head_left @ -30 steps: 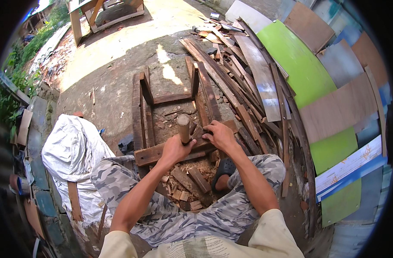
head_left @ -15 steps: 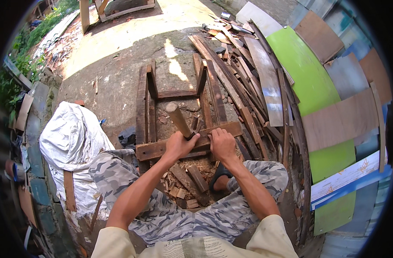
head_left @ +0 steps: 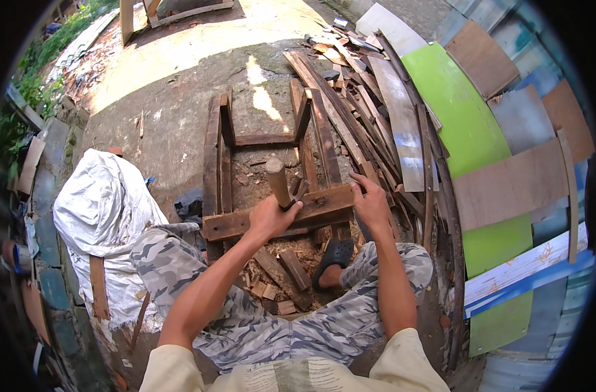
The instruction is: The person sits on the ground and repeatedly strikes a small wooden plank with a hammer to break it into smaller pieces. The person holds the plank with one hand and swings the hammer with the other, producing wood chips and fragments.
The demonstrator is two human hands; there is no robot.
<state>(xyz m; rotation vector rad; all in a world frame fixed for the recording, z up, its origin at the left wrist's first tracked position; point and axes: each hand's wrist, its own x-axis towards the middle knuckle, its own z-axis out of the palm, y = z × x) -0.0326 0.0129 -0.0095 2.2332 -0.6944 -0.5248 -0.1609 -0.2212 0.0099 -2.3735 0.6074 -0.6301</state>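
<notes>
My left hand [head_left: 272,217] is closed round a tool with a thick round wooden handle [head_left: 278,181], whose butt points up; its lower part is hidden, so I cannot tell its kind. That hand rests on a dark wooden board [head_left: 231,225] lying crosswise in front of me. At the board's right end, my right hand [head_left: 371,206] grips it with thumb and fingers. Beneath and beyond the board stands a dark wooden frame [head_left: 212,150] with upright posts and a far crossbar. Small dark pieces [head_left: 299,188] stick up beside the handle.
Wood offcuts [head_left: 295,269] and shavings lie between my legs, near my shod foot [head_left: 336,258]. A white sheet [head_left: 102,202] is heaped at left. Long timber strips [head_left: 350,124] are piled at right, beside green panels [head_left: 454,98] and a corrugated metal wall.
My right hand has slid rightward along the board to its end. The left hand keeps the handle, which now stands more upright. The board has shifted slightly left.
</notes>
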